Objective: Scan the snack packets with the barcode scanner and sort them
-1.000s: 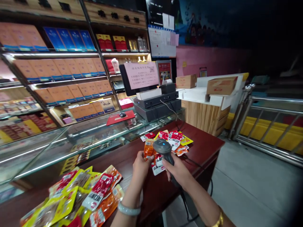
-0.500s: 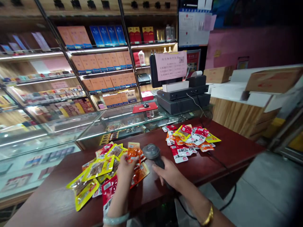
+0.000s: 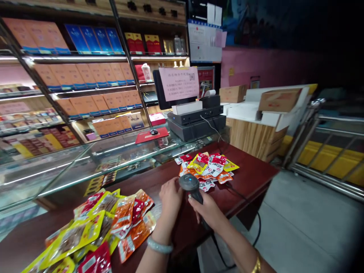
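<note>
My right hand [image 3: 209,212] is wrapped around the handle of a dark grey handheld barcode scanner [image 3: 190,182], with a small blue light on its head. Just left of the scanner head is my left hand [image 3: 171,199]. Its fingers curl, and their tips are partly behind the scanner, so anything in them is hidden. Beyond both hands lies a pile of red, white, orange and yellow snack packets [image 3: 212,168]. A second pile, mostly yellow and orange snack packets [image 3: 85,235], spreads over the left of the dark red table [image 3: 159,242].
A glass display counter [image 3: 119,149] runs behind the table, with a red mouse pad [image 3: 145,135] and a cash register [image 3: 196,125] on it. Shelves of boxes [image 3: 85,76] stand behind. The scanner's black cable [image 3: 257,231] hangs past the table's right edge. A metal railing [image 3: 330,167] stands farther right.
My left hand has come away from the orange packets in the left pile and moved right, beside the scanner. My right hand still grips the scanner. The view has turned right.
</note>
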Demonstrator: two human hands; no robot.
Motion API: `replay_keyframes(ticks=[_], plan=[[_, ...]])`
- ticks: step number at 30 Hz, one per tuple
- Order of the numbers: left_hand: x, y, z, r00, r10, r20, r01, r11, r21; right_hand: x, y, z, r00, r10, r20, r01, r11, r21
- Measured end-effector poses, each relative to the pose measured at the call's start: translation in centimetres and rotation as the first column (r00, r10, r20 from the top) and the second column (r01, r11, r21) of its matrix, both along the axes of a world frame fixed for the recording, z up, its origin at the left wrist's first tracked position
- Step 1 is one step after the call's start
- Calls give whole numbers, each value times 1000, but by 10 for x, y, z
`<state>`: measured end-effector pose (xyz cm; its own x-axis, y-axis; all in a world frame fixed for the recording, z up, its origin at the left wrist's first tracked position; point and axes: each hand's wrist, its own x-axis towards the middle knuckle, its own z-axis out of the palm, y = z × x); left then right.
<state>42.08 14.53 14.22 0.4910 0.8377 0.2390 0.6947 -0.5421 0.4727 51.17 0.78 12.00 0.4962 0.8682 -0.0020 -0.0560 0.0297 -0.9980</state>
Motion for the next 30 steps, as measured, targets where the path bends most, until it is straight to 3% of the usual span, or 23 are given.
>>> replay_keyframes(ticks=[4, 7, 11, 14, 20, 25, 30], plan=[[63, -1, 10, 999, -1, -32, 1, 1000, 11, 34, -14, -3, 994, -110, -26, 109, 994, -14], [98, 6, 14, 997, 23, -73, -19, 999, 51, 53, -21, -5, 985, -173, -24, 173, 985, -2], [122, 19, 19, 987, -5, -162, 15, 998, 62, 67, -25, -8, 976, -216, -39, 216, 976, 4], [130, 27, 23, 969, -13, -248, 13, 1000, 1, 72, -25, -11, 969, -241, -56, 241, 970, 7], [120, 36, 23, 976, 21, -217, -58, 984, -168, 77, -25, -12, 970, -229, -81, 231, 973, 15], [82, 40, 8, 998, 64, 8, -59, 959, -278, 68, -19, -7, 976, -202, -82, 206, 977, 44], [34, 39, -11, 951, 105, 292, -5, 947, -322, 49, -8, -1, 986, -157, -52, 160, 986, 54]])
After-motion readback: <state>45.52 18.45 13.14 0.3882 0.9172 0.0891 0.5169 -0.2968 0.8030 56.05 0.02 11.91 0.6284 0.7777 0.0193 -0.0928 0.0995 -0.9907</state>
